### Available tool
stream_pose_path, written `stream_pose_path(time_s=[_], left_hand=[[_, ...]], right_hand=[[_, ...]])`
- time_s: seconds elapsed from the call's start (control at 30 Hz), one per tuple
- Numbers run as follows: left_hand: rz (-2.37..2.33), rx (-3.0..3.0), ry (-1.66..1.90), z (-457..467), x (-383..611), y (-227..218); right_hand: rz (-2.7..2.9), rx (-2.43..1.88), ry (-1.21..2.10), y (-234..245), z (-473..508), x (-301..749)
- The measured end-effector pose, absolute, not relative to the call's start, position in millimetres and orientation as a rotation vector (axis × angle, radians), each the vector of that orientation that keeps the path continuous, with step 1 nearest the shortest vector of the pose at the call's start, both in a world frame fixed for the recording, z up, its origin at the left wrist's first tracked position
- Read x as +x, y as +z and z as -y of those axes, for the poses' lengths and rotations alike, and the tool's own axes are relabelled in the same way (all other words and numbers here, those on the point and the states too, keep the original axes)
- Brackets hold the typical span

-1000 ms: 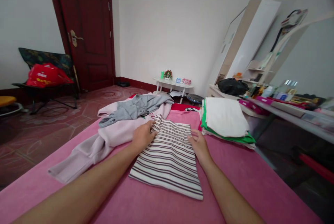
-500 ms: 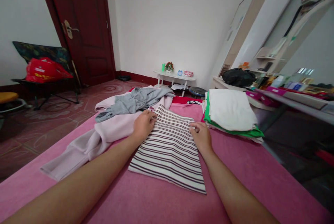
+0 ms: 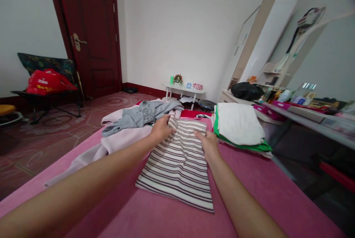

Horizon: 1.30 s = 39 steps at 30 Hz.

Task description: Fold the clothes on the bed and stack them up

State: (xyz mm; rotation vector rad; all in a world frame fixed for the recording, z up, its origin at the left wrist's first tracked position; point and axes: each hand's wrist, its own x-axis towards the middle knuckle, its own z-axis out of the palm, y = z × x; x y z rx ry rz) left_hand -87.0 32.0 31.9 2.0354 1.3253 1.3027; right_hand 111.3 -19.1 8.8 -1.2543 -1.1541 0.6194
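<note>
A striped shirt (image 3: 177,171), white with dark lines and folded into a long panel, lies on the pink bed cover (image 3: 122,208). My left hand (image 3: 163,128) grips its far left edge, fingers closed on the cloth. On the far right edge, my right hand (image 3: 207,142) pinches the fabric between thumb and fingers. The far end is slightly raised and blurred, and creases run down the middle of the shirt. Left of my left hand lie a crumpled grey garment (image 3: 138,117) and a pale pink garment (image 3: 111,145).
A folded stack of white and green clothes (image 3: 240,123) sits right of the shirt. Beyond the bed stands a small white table (image 3: 183,89). A cluttered dressing table (image 3: 313,114) is at the right. A chair with a red bag (image 3: 48,82) stands by the door (image 3: 95,38).
Both hands have closed on the far end of the striped shirt and lifted it a little, wrinkling the cloth. The camera view has tilted up slightly.
</note>
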Motion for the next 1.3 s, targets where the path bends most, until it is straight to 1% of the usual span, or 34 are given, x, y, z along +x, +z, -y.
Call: stream_pose_path(time_s=[0.03, 0.1, 0.17, 0.23, 0.27, 0.3, 0.37, 0.43, 0.5, 0.53, 0.57, 0.63, 0.7, 0.73, 0.83, 0.93, 1.03, 1.1, 1.17, 1.23, 1.3], left_hand=[[-1.279, 2.041, 1.355, -31.6, -86.9, 53.2], [-0.962, 2.046, 1.687, -27.5, -86.5, 101.5], [-0.789, 2.094, 1.900, -19.3, -86.5, 144.3], [-0.653, 2.154, 2.006, -8.0, -89.6, 165.9], [-0.598, 2.192, 2.021, -2.1, -93.0, 165.8], [-0.554, 2.246, 2.000, 3.5, -97.7, 158.3], [-0.507, 2.418, 1.815, 12.5, -109.7, 124.9], [-0.487, 2.627, 1.418, 18.7, -122.6, 78.9], [-0.472, 2.677, 0.991, 23.5, -134.4, 36.0], [-0.491, 2.640, 0.856, 25.5, -139.5, 19.5], [-0.521, 2.580, 0.765, 27.1, -144.2, 7.3], [-0.592, 2.450, 0.679, 28.6, -151.6, -4.7], [-0.638, 2.343, 0.625, 28.1, -155.6, -4.6], [-0.654, 2.307, 0.585, 27.8, -156.1, -2.2], [-0.861, 2.294, 0.535, 31.2, -151.9, 5.9], [-1.387, 2.415, 0.573, 42.5, -144.3, 12.0], [-1.754, 2.451, 0.388, 53.2, -140.1, 16.1], [-1.808, 2.408, 0.248, 55.4, -139.4, 16.4], [-1.763, 2.351, 0.240, 53.8, -137.4, 14.2], [-1.596, 2.298, 0.376, 51.5, -131.4, 11.1], [-1.357, 2.263, 0.636, 52.4, -120.6, 9.2]], right_hand=[[1.071, -1.155, 0.526, 26.6, 21.7, 111.5], [0.988, -0.937, 0.223, 70.7, 25.0, 116.1], [0.993, -0.796, -0.077, 114.6, 27.7, 123.7], [1.078, -0.701, -0.242, 142.7, 34.0, 131.1], [1.131, -0.690, -0.283, 146.9, 39.4, 134.1], [1.189, -0.710, -0.299, 143.7, 46.2, 136.6], [1.336, -0.822, -0.275, 117.3, 62.2, 141.6], [1.573, -0.971, -0.174, 74.7, 76.9, 147.8], [1.873, -1.093, 0.043, 33.3, 86.9, 155.1], [1.971, -1.155, 0.184, 18.0, 89.8, 158.6], [2.048, -1.203, 0.342, 7.6, 91.4, 161.7], [2.092, -1.263, 0.658, 1.7, 92.0, 165.8], [2.024, -1.272, 0.823, 9.0, 91.5, 165.8], [1.966, -1.278, 0.808, 14.0, 91.6, 164.0], [1.901, -1.360, 0.551, 21.6, 95.2, 152.5], [2.031, -1.626, 0.384, 14.7, 100.1, 139.9], [1.957, -1.881, 0.193, 4.9, 101.0, 136.1], [1.856, -1.995, 0.060, 0.1, 99.5, 138.3], [1.809, -2.075, -0.027, -4.4, 96.9, 141.2], [1.824, -2.071, -0.033, -9.6, 93.7, 141.9], [1.827, -1.993, 0.049, -15.0, 90.2, 139.3]])
